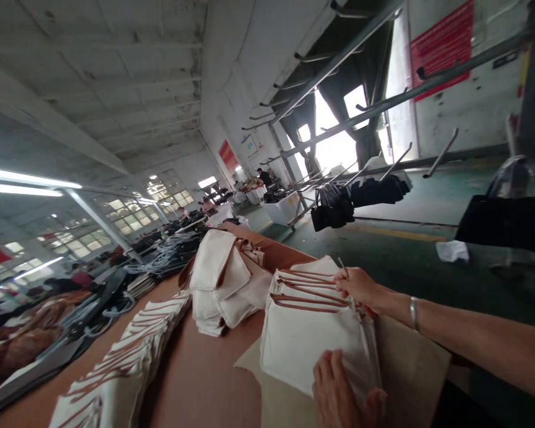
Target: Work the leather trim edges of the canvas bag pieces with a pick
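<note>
A stack of cream-white fabric pieces with brown edging (310, 336) lies in front of me, its upper edges fanned out in overlapping layers. My left hand (336, 389) rests on the front piece near its lower right, fingers stretched out. At the stack's top right corner is my right hand (361, 288), with a metal bracelet on the wrist. Its fingers are closed around a thin, dark stick-like tool (342, 264), whose tip pokes up above them; its exact kind is unclear. Beneath the stack is a sheet of tan card (410, 351).
On the brown tabletop (200, 380) lie a loose pile of cream pieces (225, 279) and a long fanned row (129, 356). Dark straps and bags (160, 252) lie to the left. A metal rack with prongs (383, 107) holds black bags (334, 205) at right. People work far back.
</note>
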A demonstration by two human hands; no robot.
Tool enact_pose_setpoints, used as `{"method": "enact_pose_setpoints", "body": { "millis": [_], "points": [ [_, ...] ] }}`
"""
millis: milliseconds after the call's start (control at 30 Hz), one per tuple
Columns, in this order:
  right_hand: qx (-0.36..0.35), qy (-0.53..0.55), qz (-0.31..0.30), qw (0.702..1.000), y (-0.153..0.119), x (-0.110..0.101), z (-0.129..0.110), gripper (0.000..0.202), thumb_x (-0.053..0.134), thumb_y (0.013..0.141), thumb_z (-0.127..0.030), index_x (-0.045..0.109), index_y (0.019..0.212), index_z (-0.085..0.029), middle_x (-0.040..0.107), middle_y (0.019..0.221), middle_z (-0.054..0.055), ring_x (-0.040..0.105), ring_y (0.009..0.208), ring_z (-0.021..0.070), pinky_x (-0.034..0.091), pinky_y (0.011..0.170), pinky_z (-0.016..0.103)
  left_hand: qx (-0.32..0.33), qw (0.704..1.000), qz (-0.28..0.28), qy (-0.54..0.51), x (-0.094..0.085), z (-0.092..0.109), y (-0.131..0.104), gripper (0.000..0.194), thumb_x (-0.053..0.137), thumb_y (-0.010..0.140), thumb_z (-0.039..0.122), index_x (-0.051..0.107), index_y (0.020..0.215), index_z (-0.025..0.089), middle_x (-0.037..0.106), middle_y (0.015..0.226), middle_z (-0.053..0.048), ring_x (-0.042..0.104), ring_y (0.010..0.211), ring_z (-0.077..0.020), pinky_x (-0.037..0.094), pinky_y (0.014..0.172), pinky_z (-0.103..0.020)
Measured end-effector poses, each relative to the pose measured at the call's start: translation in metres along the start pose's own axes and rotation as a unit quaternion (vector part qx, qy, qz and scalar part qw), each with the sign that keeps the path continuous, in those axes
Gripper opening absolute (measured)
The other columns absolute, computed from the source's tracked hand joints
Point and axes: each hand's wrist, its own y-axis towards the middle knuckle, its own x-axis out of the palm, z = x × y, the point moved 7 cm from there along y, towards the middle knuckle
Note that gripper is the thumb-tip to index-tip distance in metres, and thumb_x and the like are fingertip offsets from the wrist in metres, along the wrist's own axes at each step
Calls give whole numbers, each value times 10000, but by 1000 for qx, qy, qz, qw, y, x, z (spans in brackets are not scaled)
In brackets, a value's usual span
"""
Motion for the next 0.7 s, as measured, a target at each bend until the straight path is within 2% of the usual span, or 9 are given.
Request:
{"method": "enact_pose_setpoints", "body": {
  "millis": [100, 200, 267, 333, 400, 500, 567, 633, 700],
  "points": [
    [18, 37, 45, 998, -20, -22, 31, 209, 480, 976, -289, 612, 956, -128, 653, 761, 21, 582, 549, 110, 427, 453, 213, -27, 997, -53, 54, 39, 19, 8, 703, 783, 704, 241, 560, 1368, 182, 523, 1462, -178, 397, 1351, -451, 378, 1048, -538],
    [6, 61, 58, 996, -38, -26, 42, 205, 438, 916, -269, 599, 871, -150, 666, 708, 27, 600, 529, 130, 375, 417, 222, -33, 990, -116, 69, 51, 24, 20, 552, 667, 657, 24, 664, 1189, 172, 604, 1353, -148, 489, 1235, -403, 402, 990, -479],
    [-7, 71, 54, 996, -47, -21, 45, 206, 430, 897, -284, 592, 860, -163, 687, 756, 39, 638, 586, 150, 411, 463, 235, -33, 989, -137, 53, 45, 18, 31, 360, 582, 672, -14, 694, 968, 159, 678, 1134, -140, 572, 1069, -342, 426, 909, -419],
    [-15, 75, 51, 996, -53, -13, 49, 210, 410, 895, -284, 585, 869, -170, 696, 802, 49, 663, 649, 167, 459, 548, 256, -51, 989, -132, 39, 33, 2, 40, 244, 487, 768, 13, 655, 858, 166, 696, 934, -122, 622, 932, -296, 441, 813, -377],
    [-17, 68, 51, 996, -56, -4, 54, 196, 417, 888, -281, 584, 866, -180, 695, 825, 57, 679, 748, 198, 488, 671, 290, -73, 990, -117, 21, 18, -18, 45, 229, 404, 865, 74, 608, 843, 177, 694, 804, -97, 656, 809, -253, 449, 735, -334],
    [-21, 51, 48, 997, -62, 8, 55, 148, 502, 867, -310, 590, 864, -191, 698, 898, 76, 666, 928, 255, 467, 829, 344, -87, 993, -83, -16, -3, -44, 41, 215, 357, 945, 200, 556, 863, 208, 689, 742, -58, 668, 722, -211, 458, 691, -284],
    [-23, 44, 42, 998, -66, 14, 51, 210, 481, 914, -361, 590, 869, -186, 692, 905, 84, 658, 925, 261, 461, 843, 363, -77, 994, -70, -36, -11, -55, 32, 176, 397, 914, 200, 554, 840, 228, 677, 722, -36, 662, 693, -202, 456, 674, -271],
    [-26, 39, 32, 998, -68, 18, 43, 335, 375, 992, -407, 592, 879, -178, 682, 878, 73, 656, 859, 232, 476, 819, 359, -64, 994, -64, -53, -13, -61, 20, 136, 467, 823, 149, 567, 797, 237, 655, 695, -25, 650, 667, -204, 457, 667, -272],
    [-24, 28, 17, 999, -68, 23, 36, 372, 361, 1021, -427, 607, 930, -163, 673, 881, 55, 649, 816, 199, 500, 800, 355, -61, 994, -51, -70, -14, -64, 9, 135, 494, 761, 131, 575, 775, 238, 638, 678, -29, 646, 675, -214, 469, 675, -277]
  ]
}}
